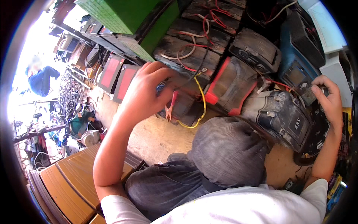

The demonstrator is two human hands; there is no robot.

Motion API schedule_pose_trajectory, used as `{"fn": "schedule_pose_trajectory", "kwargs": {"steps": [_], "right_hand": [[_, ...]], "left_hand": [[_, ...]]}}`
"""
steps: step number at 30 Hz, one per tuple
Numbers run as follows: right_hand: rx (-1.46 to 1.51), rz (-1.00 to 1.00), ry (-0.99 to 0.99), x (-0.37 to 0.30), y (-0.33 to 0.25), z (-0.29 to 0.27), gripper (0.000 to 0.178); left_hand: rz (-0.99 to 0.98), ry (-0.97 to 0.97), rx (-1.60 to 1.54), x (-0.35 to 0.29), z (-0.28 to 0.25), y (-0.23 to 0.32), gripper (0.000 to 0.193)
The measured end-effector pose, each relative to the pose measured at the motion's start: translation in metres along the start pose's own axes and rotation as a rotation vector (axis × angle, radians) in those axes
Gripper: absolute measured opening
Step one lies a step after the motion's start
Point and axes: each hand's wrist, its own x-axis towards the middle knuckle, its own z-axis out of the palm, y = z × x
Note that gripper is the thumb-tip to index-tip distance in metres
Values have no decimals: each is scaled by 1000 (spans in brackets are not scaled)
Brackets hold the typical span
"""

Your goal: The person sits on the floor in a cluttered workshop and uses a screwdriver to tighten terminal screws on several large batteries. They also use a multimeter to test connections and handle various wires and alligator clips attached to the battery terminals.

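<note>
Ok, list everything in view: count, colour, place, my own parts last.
Green box: one, green, top
Battery-like blocks: several, dark, upper centre
Thin wires: several, red and white, over those blocks
Yellow wire: one, yellow, centre
Crocodile clip: one, red and copper, at the left hand
Red-edged casing: one, red and grey, centre right
Rugged casings: two, dark grey, right
Screened instrument: one, blue, upper right
Panels: two, red, left
Cartons: several, brown, lower left
Small clutter: uncountable, mixed, far left
Distant person: one, blue clothing, far left
Left hand: one, bare, centre left
Right hand: one, bare, right
</note>
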Motion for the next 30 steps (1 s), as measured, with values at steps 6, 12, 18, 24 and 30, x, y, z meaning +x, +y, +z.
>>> {"fn": "schedule_pose_trajectory", "kwargs": {"steps": [6, 12, 18, 24, 30], "right_hand": [[53, -201, 33, -6, 25, -13, 17], [-175, 101, -77, -29, 83, -17, 17], [-92, 260, -37, -58, 115, 12, 16], [174, 2, -68, -21, 81, 32, 20], [179, -92, -195, 28, 48, 40, 21]], "left_hand": [[-195, -211, 48, 31, 19, 6, 19], [-140, 84, 207, 52, 35, -12, 13], [-242, 186, -1, 36, 26, -11, 15], [-297, 183, -115, 36, 10, 13, 15], [-282, 80, -22, 28, -3, 22, 16]]}}
